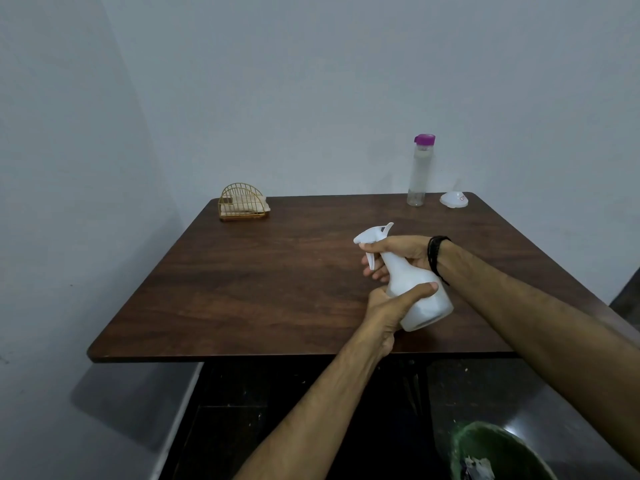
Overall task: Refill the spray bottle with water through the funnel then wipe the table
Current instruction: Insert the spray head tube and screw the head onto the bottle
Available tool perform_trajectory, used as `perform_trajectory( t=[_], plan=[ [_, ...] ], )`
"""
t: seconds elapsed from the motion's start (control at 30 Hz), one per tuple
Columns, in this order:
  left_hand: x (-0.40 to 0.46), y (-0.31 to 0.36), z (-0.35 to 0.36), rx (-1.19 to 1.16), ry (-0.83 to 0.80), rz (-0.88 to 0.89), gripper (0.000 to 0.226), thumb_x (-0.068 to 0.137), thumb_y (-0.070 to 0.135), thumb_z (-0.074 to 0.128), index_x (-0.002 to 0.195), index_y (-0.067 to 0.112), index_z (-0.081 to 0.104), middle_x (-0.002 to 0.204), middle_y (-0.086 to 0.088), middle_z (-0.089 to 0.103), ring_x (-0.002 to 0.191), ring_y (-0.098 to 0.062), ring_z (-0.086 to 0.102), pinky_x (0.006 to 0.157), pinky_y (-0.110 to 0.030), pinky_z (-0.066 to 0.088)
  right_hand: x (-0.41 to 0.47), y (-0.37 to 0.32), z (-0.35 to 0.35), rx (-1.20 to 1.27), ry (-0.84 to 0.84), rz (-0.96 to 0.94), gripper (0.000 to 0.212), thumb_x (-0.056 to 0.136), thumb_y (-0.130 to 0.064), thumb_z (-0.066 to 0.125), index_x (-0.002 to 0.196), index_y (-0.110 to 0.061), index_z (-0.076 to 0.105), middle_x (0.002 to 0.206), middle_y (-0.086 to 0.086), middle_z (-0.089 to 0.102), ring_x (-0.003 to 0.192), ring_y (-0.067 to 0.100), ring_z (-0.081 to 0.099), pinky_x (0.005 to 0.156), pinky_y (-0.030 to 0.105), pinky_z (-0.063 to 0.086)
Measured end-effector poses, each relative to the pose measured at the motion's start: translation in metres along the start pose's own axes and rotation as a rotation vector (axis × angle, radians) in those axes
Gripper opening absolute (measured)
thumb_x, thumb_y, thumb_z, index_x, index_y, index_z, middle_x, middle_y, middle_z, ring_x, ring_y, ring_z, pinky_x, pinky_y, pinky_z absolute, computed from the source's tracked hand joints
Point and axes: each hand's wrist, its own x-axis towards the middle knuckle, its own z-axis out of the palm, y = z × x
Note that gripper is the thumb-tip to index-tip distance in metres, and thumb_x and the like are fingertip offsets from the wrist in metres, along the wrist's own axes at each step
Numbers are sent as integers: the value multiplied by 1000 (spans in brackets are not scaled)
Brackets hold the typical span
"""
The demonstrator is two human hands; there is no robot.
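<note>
Over table (pixel 242 289) centre, hands (pixel 391 271) gripping tilted spray bottle (pixel 415 292), apparently off the surface.

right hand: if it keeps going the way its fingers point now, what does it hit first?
The right hand grips the spray bottle at its neck, fingers pointing left. Past them, only bare table; the way looks free, though depth is uncertain.

No legible text or labels.

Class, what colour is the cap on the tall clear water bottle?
Purple cap, seen in the head view.
</note>
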Motion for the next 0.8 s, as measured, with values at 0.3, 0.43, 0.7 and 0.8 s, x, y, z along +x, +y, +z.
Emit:
perform_trajectory(
  t=[0.3, 0.43, 0.7, 0.8],
  plan=[
    [4, -2, 4, -2, -18, 11, 51, 65, 28, 91, 109, 10, 72, 101, -6, 77, 98, -24, 73, 91, -44, 58, 3, 3, -6, -11, 45, 9, 39, 89, -48, 67, 76, -12, 59, 67, 4, 59, 63, 16, 56, 68, 31, 50],
    [7, -3, 3, 0, -27, 27, 52, 62, 29, 92, 107, 11, 73, 102, -6, 77, 100, -24, 72, 93, -45, 57, 2, 3, -7, -15, 21, -17, 44, 92, -51, 63, 90, -7, 64, 79, 10, 70, 70, 20, 63, 74, 33, 53],
    [11, -4, 5, 33, -32, 43, 60, 56, 34, 92, 108, 12, 73, 102, -6, 77, 99, -24, 72, 92, -45, 57, 1, 3, -10, 6, 20, -13, 40, 90, -46, 68, 72, -11, 59, 68, 6, 60, 60, 18, 56, 66, 32, 51],
    [15, -5, 4, 56, -35, 57, 66, 52, 38, 92, 110, 13, 73, 102, -4, 77, 100, -23, 72, 93, -45, 57, 0, 2, -10, 22, 4, -43, 39, 90, -47, 67, 79, -10, 61, 72, 7, 63, 63, 19, 58, 68, 33, 50]
  ],
)
